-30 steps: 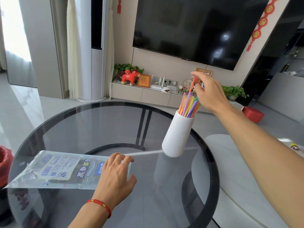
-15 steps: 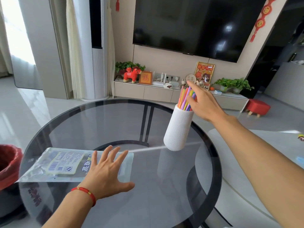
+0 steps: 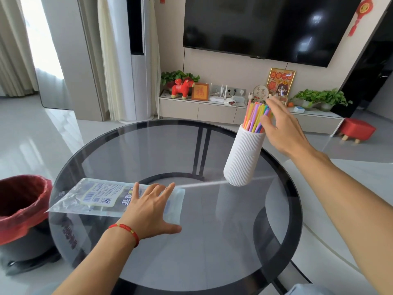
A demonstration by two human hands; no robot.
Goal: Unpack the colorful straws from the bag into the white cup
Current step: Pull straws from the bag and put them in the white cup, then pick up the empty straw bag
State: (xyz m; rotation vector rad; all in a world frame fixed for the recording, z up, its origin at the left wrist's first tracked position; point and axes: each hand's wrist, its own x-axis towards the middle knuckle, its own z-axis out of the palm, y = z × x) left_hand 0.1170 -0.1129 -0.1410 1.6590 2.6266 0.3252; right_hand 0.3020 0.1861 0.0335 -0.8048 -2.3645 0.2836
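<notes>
The left hand [image 3: 148, 211] lies flat with fingers spread on the right end of the bag [image 3: 95, 199], which rests near the left on the glass table [image 3: 212, 241]; the press likely serves to keep the light, flattened plastic from sliding, and the bag looks emptied, though its print hides part of the inside. The colorful straws [image 3: 255, 116] stand upright and bunched in the white cup [image 3: 244, 158], at the far right of the table; the right hand [image 3: 282, 128] hovers just beside their tops, fingers loosely extended and gripping nothing, thumb close to the bundle, seemingly to steady or tidy it. A red-lined bin [image 3: 21, 207] sits on the floor at the left, handy for the wrapper.
</notes>
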